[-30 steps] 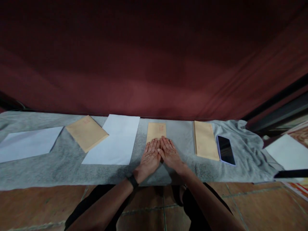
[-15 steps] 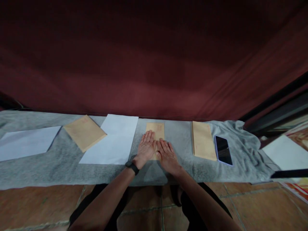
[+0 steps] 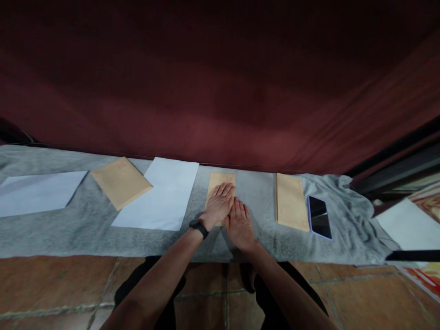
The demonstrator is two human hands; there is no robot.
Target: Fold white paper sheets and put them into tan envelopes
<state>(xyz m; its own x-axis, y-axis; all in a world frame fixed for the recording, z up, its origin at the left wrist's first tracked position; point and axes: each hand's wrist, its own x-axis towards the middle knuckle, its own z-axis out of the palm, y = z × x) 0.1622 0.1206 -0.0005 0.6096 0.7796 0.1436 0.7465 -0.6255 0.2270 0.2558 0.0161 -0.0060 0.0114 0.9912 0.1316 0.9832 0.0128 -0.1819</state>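
Observation:
A brown paper envelope [image 3: 216, 178] lies flat on the grey cloth in front of me, with its far end showing and much of its middle covered. Across it rests my left hand [image 3: 220, 201], palm down with fingers stretched out, a dark band [image 3: 199, 228] on the wrist. My right hand [image 3: 239, 223] lies flat beside it, against the envelope's right edge, fingers extended toward the far side. Neither hand grips anything. The two hands touch or nearly touch each other.
To the left, a fanned brown envelope stack [image 3: 120, 183] overlaps white paper [image 3: 168, 197], with more white paper [image 3: 41, 192] farther left. At right sit another envelope stack [image 3: 292, 204] and a phone [image 3: 319, 217]. Grey cloth [image 3: 137, 245] covers the surface; a dark red panel [image 3: 220, 114] stands behind.
My left hand has slid to the right and slightly away across the envelope. My right hand has shifted a little to the right, off most of the envelope.

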